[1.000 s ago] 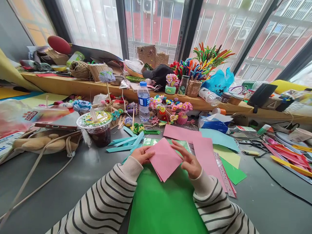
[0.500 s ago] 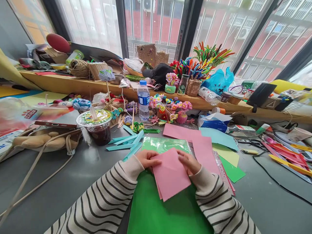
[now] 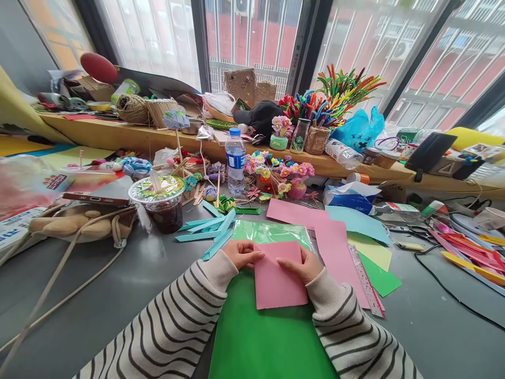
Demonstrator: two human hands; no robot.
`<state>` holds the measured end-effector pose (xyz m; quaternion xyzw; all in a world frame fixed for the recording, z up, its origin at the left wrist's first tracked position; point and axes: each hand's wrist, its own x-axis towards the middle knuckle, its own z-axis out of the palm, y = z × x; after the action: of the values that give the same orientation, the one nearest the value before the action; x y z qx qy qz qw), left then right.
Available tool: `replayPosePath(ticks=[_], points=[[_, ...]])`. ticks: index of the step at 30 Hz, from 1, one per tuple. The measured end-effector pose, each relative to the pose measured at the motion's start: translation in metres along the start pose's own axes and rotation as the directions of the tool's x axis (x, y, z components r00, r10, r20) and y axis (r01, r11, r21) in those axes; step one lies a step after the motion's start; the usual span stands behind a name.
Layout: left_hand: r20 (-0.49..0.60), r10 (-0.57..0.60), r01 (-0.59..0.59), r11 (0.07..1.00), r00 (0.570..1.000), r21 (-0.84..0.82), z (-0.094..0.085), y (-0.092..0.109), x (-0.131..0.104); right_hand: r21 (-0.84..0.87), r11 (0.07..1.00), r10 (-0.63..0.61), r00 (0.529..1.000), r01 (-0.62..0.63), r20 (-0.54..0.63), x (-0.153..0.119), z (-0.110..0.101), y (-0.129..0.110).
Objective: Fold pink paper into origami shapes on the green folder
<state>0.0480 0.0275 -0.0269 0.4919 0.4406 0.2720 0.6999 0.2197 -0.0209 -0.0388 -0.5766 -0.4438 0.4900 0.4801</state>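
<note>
Between my hands is a pink paper square [image 3: 279, 287], held over a green folder [image 3: 272, 342] in a clear sleeve. My left hand [image 3: 241, 255] pinches its upper left corner, thumb on top and fingers behind. My right hand [image 3: 306, 266] grips the right edge, its thumb lying across the front. Whether more than one sheet is in the stack cannot be made out now. Pink paper strips [image 3: 335, 252] lie just right of the folder, with a pink-patterned ruler [image 3: 365, 281] along them. Folded light-blue paper strips [image 3: 205, 229] are left of the folder's top.
A lidded cup of dark drink [image 3: 163, 213] and a water bottle [image 3: 235, 163] stand beyond my hands. Blue paper [image 3: 359, 223], yellow paper [image 3: 371, 250] and green paper [image 3: 382, 281] overlap at the right, near scissors [image 3: 414, 232] and a black cable [image 3: 445, 287]. Craft items fill the wooden ledge [image 3: 213, 150].
The pink paper has turned from a tilted position to nearly square-on, and its layers now line up. My right thumb has moved onto its front face. The view has shifted slightly.
</note>
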Motion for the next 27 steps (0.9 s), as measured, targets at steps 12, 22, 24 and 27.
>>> replayPosePath(ticks=[12,22,24,27], points=[[-0.028,-0.015,0.016,0.999,1.000,0.035,0.0030,0.0016,-0.0017,-0.092,0.994,-0.060,0.997,0.056,-0.041,0.0019,-0.0019,0.0033],[0.011,-0.006,0.006,1.000,1.000,0.030,0.0024,0.0014,-0.0025,-0.256,0.963,-0.101,0.993,0.082,-0.062,0.0007,-0.0019,0.0010],[0.020,-0.007,0.007,1.000,1.000,0.025,0.0015,0.0001,-0.0016,-0.271,0.959,-0.101,0.993,0.080,-0.065,0.0010,-0.0021,0.0014],[0.022,-0.005,0.005,1.000,1.000,0.026,0.0007,-0.0016,-0.0007,-0.271,0.959,-0.104,0.992,0.082,-0.065,0.0012,-0.0021,0.0020]])
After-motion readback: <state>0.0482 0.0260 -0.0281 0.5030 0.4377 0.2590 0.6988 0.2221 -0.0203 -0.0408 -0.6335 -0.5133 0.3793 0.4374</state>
